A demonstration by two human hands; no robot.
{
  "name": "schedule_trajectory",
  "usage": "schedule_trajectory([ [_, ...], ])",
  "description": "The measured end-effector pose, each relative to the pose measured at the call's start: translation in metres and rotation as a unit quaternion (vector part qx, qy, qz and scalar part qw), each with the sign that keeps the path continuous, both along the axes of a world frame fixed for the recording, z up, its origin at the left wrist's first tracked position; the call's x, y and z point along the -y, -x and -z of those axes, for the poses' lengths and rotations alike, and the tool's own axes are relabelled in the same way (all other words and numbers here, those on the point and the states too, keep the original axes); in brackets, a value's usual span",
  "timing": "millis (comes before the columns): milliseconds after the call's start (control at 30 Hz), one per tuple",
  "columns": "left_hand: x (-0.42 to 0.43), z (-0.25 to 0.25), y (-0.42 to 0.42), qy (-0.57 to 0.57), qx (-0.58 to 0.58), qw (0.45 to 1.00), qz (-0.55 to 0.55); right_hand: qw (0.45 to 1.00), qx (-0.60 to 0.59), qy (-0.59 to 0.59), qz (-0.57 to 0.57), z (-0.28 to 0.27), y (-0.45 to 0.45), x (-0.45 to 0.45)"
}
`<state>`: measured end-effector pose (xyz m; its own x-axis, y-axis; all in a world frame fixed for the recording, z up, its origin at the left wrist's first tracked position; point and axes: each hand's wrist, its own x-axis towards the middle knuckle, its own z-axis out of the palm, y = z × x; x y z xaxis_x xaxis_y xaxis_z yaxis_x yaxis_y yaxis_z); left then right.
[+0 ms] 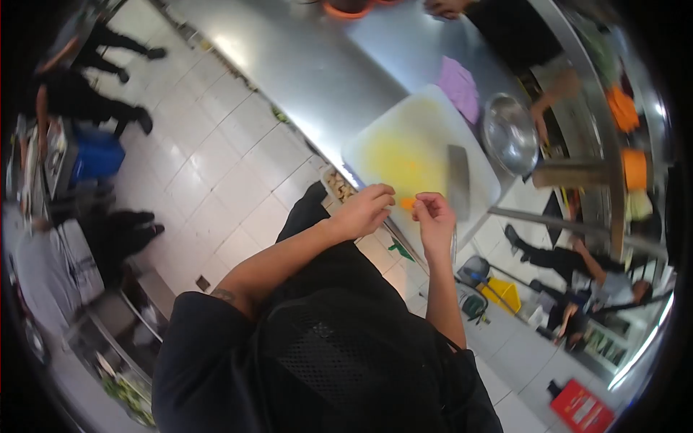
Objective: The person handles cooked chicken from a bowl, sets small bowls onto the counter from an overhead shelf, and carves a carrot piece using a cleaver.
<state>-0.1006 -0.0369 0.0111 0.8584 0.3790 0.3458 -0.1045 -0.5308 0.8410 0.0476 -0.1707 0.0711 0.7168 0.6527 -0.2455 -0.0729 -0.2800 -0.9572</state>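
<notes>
My left hand point(364, 211) is at the near edge of a white cutting board point(480, 155), its fingers curled together. Whatever they hold, if anything, is hidden. Across from it, my right hand point(434, 216) pinches a small orange piece of food point(408, 203) between thumb and fingers. Its exact kind is too blurred to tell. A wide-bladed cleaver point(458, 180) lies flat on the board, just beyond my right hand. Yellow stain and a few orange bits point(411, 164) mark the board's middle.
Beside the board are a purple cloth point(458, 86) and a metal bowl point(511, 133). A tub of brown pieces point(338, 185) stands below the steel table's point(289, 50) edge. Another person's hand point(446, 7) is at the far side. Several people stand around the tiled floor.
</notes>
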Motion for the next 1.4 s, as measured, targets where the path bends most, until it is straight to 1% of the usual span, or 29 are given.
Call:
schedule_trajectory([
  [67, -0.004, 0.005, 0.033, 0.031, -0.034, 0.999, -0.029, 0.997, 0.004, 0.006, -0.07, 0.007, 0.017, -0.027],
  [133, -0.008, 0.017, 0.071, 0.06, -0.064, 0.995, -0.049, 0.972, 0.018, 0.069, -0.226, 0.012, 0.036, -0.054],
  [200, -0.01, 0.047, 0.11, 0.104, -0.156, 0.975, -0.12, 0.957, 0.017, 0.081, -0.277, 0.025, 0.055, -0.081],
  [233, -0.011, 0.065, 0.13, 0.109, -0.156, 0.973, -0.131, 0.934, 0.024, 0.121, -0.335, 0.03, 0.062, -0.096],
  [300, -0.016, 0.103, 0.172, 0.111, -0.348, 0.919, -0.149, 0.891, 0.058, 0.171, -0.417, 0.048, 0.076, -0.124],
  [333, -0.023, 0.12, 0.187, 0.117, -0.348, 0.917, -0.158, 0.886, 0.058, 0.173, -0.427, 0.057, 0.082, -0.139],
  [400, -0.037, 0.147, 0.212, 0.388, -0.271, 0.833, -0.286, 0.85, 0.111, 0.196, -0.476, 0.077, 0.093, -0.167],
  [467, -0.055, 0.163, 0.232, 0.381, -0.21, 0.791, -0.431, 0.848, 0.075, 0.201, -0.486, 0.131, 0.094, -0.185],
  [533, -0.062, 0.181, 0.262, 0.46, -0.169, 0.701, -0.519, 0.81, 0.148, 0.242, -0.513, 0.17, 0.101, -0.209],
  [600, -0.051, 0.184, 0.293, 0.57, -0.126, 0.586, -0.562, 0.803, 0.145, 0.267, -0.513, 0.222, 0.103, -0.225],
  [667, -0.023, 0.176, 0.323, 0.563, -0.139, 0.556, -0.596, 0.797, 0.129, 0.369, -0.461, 0.259, 0.107, -0.235],
  [700, -0.001, 0.172, 0.339, 0.544, -0.163, 0.56, -0.603, 0.795, 0.121, 0.369, -0.466, 0.28, 0.109, -0.238],
  [733, 0.024, 0.169, 0.354, 0.526, -0.187, 0.565, -0.608, 0.771, 0.183, 0.418, -0.444, 0.302, 0.111, -0.24],
  [767, 0.05, 0.161, 0.364, 0.536, -0.196, 0.537, -0.622, 0.741, 0.246, 0.462, -0.42, 0.317, 0.117, -0.245],
  [800, 0.084, 0.163, 0.375, 0.552, -0.19, 0.497, -0.642, 0.741, 0.239, 0.462, -0.425, 0.308, 0.124, -0.256],
  [867, 0.142, 0.143, 0.374, 0.601, -0.159, 0.366, -0.693, 0.586, 0.309, 0.488, -0.568, 0.271, 0.139, -0.295],
  [900, 0.171, 0.129, 0.367, 0.606, -0.146, 0.331, -0.709, 0.49, 0.314, 0.499, -0.642, 0.282, 0.144, -0.315],
  [933, 0.209, 0.123, 0.366, 0.651, -0.125, 0.328, -0.673, 0.485, 0.31, 0.494, -0.652, 0.295, 0.148, -0.333],
  [967, 0.248, 0.126, 0.346, 0.648, -0.077, 0.273, -0.707, 0.446, 0.344, 0.467, -0.682, 0.31, 0.152, -0.346],
  [1000, 0.225, 0.076, 0.314, 0.623, -0.288, 0.279, -0.672, 0.404, 0.376, 0.437, -0.71, 0.328, 0.155, -0.358],
  [1033, 0.282, 0.108, 0.334, 0.413, -0.477, 0.461, -0.624, 0.38, 0.408, 0.398, -0.729, 0.349, 0.154, -0.372],
  [1067, 0.382, 0.1, 0.313, 0.553, -0.421, 0.391, -0.603, 0.357, 0.432, 0.359, -0.746, 0.371, 0.155, -0.379],
  [1100, 0.4, 0.081, 0.295, 0.592, -0.419, 0.355, -0.59, 0.331, 0.434, 0.369, -0.752, 0.376, 0.159, -0.395],
  [1133, 0.402, 0.06, 0.284, 0.621, -0.408, 0.323, -0.587, 0.306, 0.434, 0.381, -0.757, 0.379, 0.161, -0.413],
  [1200, 0.383, 0.019, 0.268, 0.659, -0.388, 0.269, -0.586, 0.271, 0.435, 0.433, -0.742, 0.456, 0.142, -0.416],
  [1267, 0.35, -0.012, 0.259, 0.676, -0.37, 0.226, -0.596, 0.289, 0.429, 0.474, -0.713, 0.533, 0.114, -0.416],
  [1333, 0.323, -0.033, 0.258, 0.682, -0.365, 0.207, -0.599, 0.153, 0.496, 0.435, -0.736, 0.53, 0.122, -0.43],
  [1367, 0.312, -0.041, 0.262, 0.684, -0.367, 0.205, -0.596, 0.162, 0.477, 0.441, -0.743, 0.525, 0.126, -0.434],
  [1400, 0.301, -0.051, 0.269, 0.686, -0.374, 0.204, -0.59, 0.021, 0.482, 0.437, -0.759, 0.518, 0.125, -0.435],
])
